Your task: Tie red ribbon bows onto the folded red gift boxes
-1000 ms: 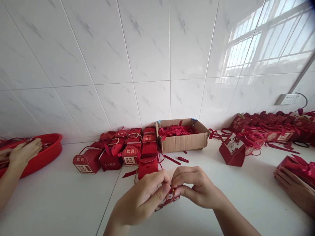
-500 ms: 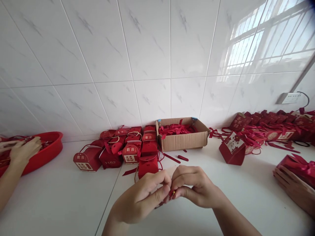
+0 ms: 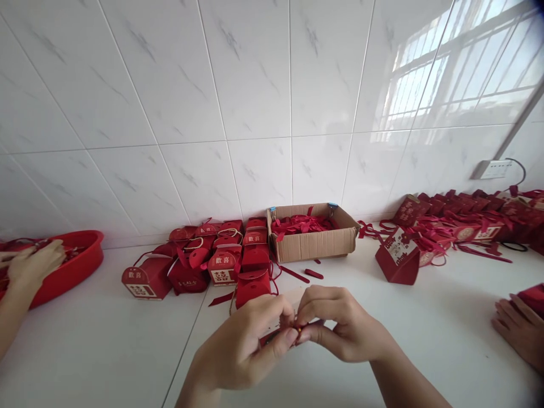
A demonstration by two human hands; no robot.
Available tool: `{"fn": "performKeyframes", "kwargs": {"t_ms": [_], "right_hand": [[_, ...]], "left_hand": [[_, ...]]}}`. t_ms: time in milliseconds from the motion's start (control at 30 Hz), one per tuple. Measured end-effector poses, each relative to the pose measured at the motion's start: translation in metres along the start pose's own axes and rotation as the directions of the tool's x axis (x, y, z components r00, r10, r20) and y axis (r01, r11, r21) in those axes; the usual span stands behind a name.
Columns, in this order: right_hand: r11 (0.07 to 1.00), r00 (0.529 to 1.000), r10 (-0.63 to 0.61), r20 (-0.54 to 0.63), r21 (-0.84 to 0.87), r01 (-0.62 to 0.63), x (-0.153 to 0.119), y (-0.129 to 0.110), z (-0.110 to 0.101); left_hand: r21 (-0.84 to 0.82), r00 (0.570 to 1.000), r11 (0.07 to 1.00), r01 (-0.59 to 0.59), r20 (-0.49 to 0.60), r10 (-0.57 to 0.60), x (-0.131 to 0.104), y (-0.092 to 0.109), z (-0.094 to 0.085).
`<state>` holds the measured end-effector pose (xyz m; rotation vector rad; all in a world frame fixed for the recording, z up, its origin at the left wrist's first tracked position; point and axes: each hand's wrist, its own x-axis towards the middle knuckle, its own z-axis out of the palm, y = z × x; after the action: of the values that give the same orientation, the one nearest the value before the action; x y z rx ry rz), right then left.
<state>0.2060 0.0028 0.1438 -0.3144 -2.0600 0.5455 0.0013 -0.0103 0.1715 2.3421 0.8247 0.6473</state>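
My left hand (image 3: 250,340) and my right hand (image 3: 340,326) meet low in the centre of the view, fingers pinched together. Between their fingertips is a small red piece with a gold-coloured spot (image 3: 299,330); both hands hold it. Part of a red and white box (image 3: 268,336) shows beneath and behind the fingers, mostly hidden by them. Just beyond my left hand stands a red box (image 3: 251,285), the nearest of a group of red gift boxes (image 3: 223,266) with cord and ribbon handles.
Beyond the hands stands a cardboard box (image 3: 314,245) of red ribbons. Red strips (image 3: 295,274) lie before it. A triangular red box (image 3: 397,258) and many more are right. A person's hand (image 3: 36,263) reaches into a red basin (image 3: 83,263); another hand (image 3: 521,328) is far right.
My hands stay nearly in place, fingertips shifted slightly, and more of the red and white box shows under them. The other person's hand at right, with its red box, has moved rightward.
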Motion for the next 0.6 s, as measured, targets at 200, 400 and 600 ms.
{"fn": "performKeyframes", "kwargs": {"t_ms": [200,400,600], "right_hand": [[0.997,0.996,-0.043,0.072,-0.054,0.047,0.002,-0.001,-0.003],[0.989,0.991,-0.126,0.034,-0.072,0.128,0.001,0.002,-0.004],[0.989,0.989,-0.144,0.014,-0.039,0.144,0.001,0.002,-0.003]], "left_hand": [[-0.116,0.996,0.993,0.028,0.084,-0.019,0.005,0.001,-0.003],[-0.457,0.986,0.883,0.106,0.162,-0.034,0.010,-0.013,0.006],[-0.532,0.989,0.841,0.101,0.145,-0.027,0.011,-0.015,0.009]]}}
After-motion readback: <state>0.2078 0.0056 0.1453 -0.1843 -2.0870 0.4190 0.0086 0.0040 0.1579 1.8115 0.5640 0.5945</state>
